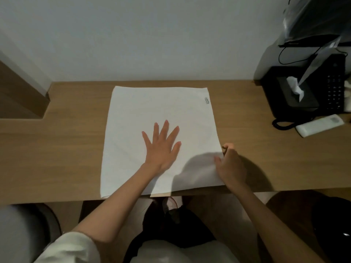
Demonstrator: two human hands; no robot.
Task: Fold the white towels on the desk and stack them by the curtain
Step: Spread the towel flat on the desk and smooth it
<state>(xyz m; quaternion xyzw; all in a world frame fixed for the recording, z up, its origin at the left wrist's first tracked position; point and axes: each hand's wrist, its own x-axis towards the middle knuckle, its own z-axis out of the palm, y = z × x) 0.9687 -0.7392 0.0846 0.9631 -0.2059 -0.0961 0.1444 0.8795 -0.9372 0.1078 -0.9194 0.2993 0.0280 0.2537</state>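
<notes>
a white towel [148,111] lies spread flat in the middle of the wooden desk [57,149]. the left hand [161,147] presses on its centre, fingers straight and splayed. the right hand [230,164] pinches the towel's edge at 4 o'clock, fingers curled. a black tissue box [288,95] and a white remote [319,125] sit at 2 o'clock.

Towel [144,111] flat on desk [66,149], centred before you; far edge near wall [152,44], near edge at desk front. Your left hand [161,147] flat on towel's middle. Your right hand [229,164] at towel's right edge near front corner, fingers curled on it. Tissue box [290,95] at back right of desk; phone [334,86] just right of it; remote [319,125] in front of both, well apart from towel.
</notes>
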